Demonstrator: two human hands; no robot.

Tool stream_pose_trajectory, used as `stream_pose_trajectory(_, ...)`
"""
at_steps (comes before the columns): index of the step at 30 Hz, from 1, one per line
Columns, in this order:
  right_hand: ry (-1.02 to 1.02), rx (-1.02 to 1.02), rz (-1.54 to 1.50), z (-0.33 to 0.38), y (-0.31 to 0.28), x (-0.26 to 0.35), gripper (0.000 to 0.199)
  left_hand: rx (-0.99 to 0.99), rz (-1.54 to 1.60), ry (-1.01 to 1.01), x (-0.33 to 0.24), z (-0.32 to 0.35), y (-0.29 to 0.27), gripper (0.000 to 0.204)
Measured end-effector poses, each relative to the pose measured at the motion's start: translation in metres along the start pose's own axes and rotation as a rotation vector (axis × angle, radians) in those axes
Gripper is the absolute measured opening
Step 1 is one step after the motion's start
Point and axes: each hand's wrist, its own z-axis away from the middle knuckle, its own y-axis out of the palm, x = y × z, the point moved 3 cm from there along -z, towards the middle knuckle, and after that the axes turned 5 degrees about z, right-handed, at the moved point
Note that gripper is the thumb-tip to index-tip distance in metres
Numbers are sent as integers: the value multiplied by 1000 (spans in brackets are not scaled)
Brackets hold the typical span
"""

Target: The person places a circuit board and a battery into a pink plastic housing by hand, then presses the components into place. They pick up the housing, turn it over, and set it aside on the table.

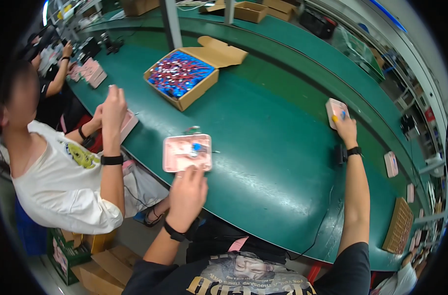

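My left hand [187, 194] has its fingers on the near edge of a shallow pink plastic case [169, 153], which lies on the green bench in front of me. Inside that case sit a small blue part [197, 147] and some whitish pieces. A small green circuit board [193, 130] shows just beyond its far edge. My right hand [347, 132] is stretched far out to the right, its fingers closed on a second pink case [335, 105]. A yellow-orange spot [335, 118] shows at a fingertip, with a bit of blue beside it.
An open cardboard box [182, 101] of blue parts with red wires stands at the back left. A co-worker in white [66, 182] sits at my left, hands raised. Farther right are a small pink case [391, 163] and a brown divided tray [398, 226]. A cable [319, 231] crosses the bench.
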Motion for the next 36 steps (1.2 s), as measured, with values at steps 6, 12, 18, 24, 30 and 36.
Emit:
stream_pose_trajectory(6, -80, -317, -28, 67, -42, 101, 53, 123, 145, 88, -49, 9, 0, 44)
stream_pose_trajectory(12, -946, 337, -736, 196, -109, 231, 40, 55, 423, 232, -50, -3, -3, 40)
stream_pose_trajectory(18, -1019, 338, -805, 212, -85, 248, 38, -20, 371, 159, -7, -80, 10, 32)
stream_pose_trajectory(24, -464, 718, -944, 193, -91, 242, 34, 319, 672, -20, 3, -123, 63, 34)
stream_pose_trajectory(30, -548, 337, -625, 190, -88, 224, 38, 560, 803, -260, 8, -138, 69, 34)
stream_pose_trajectory(36, -1061, -50, -622, 198, -103, 258, 42, 522, 1243, -537, 11, -132, 75, 28)
